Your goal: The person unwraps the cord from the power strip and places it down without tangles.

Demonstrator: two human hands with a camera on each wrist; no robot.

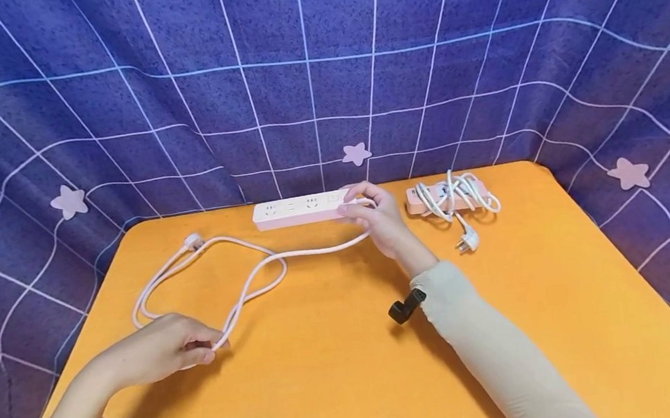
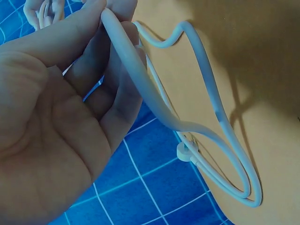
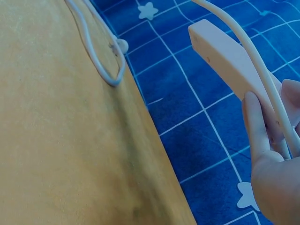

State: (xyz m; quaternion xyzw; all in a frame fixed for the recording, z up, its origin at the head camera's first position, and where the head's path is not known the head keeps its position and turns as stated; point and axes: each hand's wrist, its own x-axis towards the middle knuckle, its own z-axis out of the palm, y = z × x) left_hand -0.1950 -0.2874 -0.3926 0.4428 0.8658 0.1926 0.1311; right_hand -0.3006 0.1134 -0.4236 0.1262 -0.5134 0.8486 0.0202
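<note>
A pale pink power strip (image 1: 286, 218) is at the far edge of the table, its sockets showing in the head view. My right hand (image 1: 386, 225) grips its right end between thumb and fingers; in the right wrist view the strip (image 3: 225, 61) slants away from the fingers. Its pale cord (image 1: 315, 251) leaves that end and runs left to my left hand (image 1: 154, 350), which pinches it between thumb and fingertips. Beyond the left hand the cord lies in loose loops, with the white plug (image 1: 193, 241) at the far left.
A second pink power strip (image 1: 412, 203) lies at the back right, wrapped in its own white cord (image 1: 464, 189). Its plug (image 1: 468, 240) rests in front of it. The orange tabletop (image 1: 330, 377) meets a blue gridded cloth (image 1: 308, 94) with stars behind.
</note>
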